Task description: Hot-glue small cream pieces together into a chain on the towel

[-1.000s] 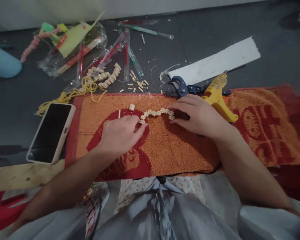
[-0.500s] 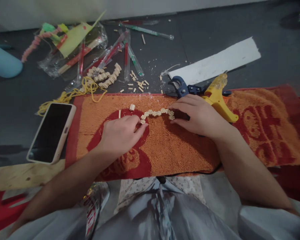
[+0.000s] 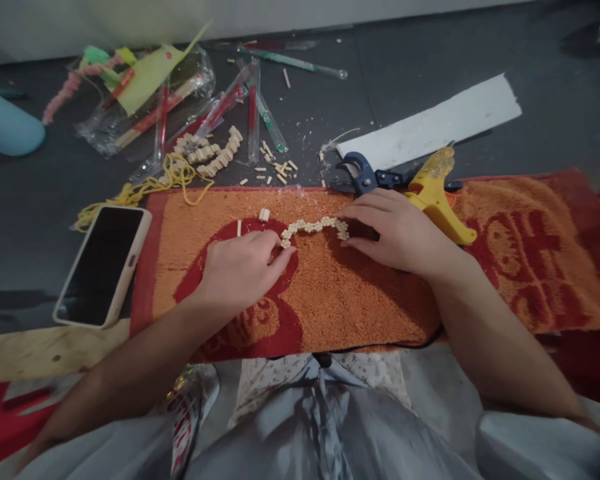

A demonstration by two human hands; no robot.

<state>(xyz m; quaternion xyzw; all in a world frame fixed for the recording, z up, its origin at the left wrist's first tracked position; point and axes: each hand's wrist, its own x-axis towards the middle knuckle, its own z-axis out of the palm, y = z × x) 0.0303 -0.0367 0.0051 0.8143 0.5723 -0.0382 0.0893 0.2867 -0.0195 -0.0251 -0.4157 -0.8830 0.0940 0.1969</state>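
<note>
Chain (image 3: 313, 225) of small wooden pieces: located on the orange towel (image 3: 360, 300), lying between the two hands in a wavy arch, both ends turned toward the wearer. Left hand (image 3: 243, 267): thumb and forefinger pinch the chain's left end. Right hand (image 3: 395, 230): thumb and fingers curve around the right end at close quarters; whether they clamp it or merely bracket it cannot be determined. One loose block (image 3: 264, 215) and a short stick (image 3: 239, 228) lie on the towel beyond the left hand. A blue cutter (image 3: 363, 175) and a yellow tool (image 3: 443, 213) are near the right hand, with a white board (image 3: 435, 123) behind them. Cut pieces (image 3: 280, 172) are scattered past the towel's far edge. At left: a phone (image 3: 103, 263), screen dark, with yellow cord (image 3: 125, 193) beside its upper end.
</note>
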